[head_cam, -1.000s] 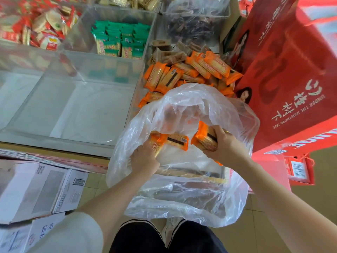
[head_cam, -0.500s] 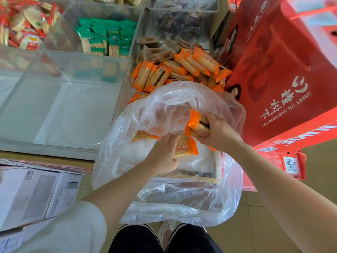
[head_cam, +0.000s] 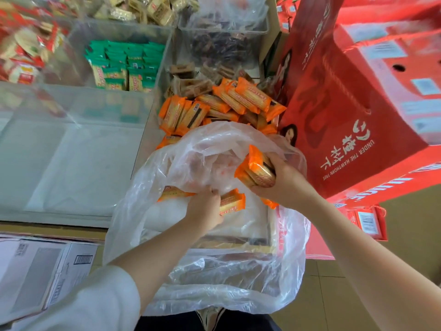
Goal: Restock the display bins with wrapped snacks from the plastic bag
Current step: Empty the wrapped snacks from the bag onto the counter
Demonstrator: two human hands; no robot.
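Note:
A clear plastic bag (head_cam: 210,278) stands open in front of me, below the display bins. My left hand (head_cam: 205,209) is inside its mouth, closed on an orange-wrapped snack (head_cam: 232,202); another orange pack (head_cam: 171,192) lies just left of it. My right hand (head_cam: 284,180) grips a bundle of orange snacks (head_cam: 257,169) at the bag's upper right rim. Beyond the bag, a clear bin (head_cam: 152,120) holds a pile of the same orange packs (head_cam: 224,103) with brown-wrapped ones behind.
To the left is an empty clear bin (head_cam: 71,163). Green packs (head_cam: 124,65) and red-white packs (head_cam: 21,56) fill bins further back. Red gift boxes (head_cam: 353,111) crowd the right side. Cardboard boxes (head_cam: 40,268) lie at lower left.
My right hand lifted its bundle up toward the bag's rim. My left hand moved right inside the bag and closed on an orange pack.

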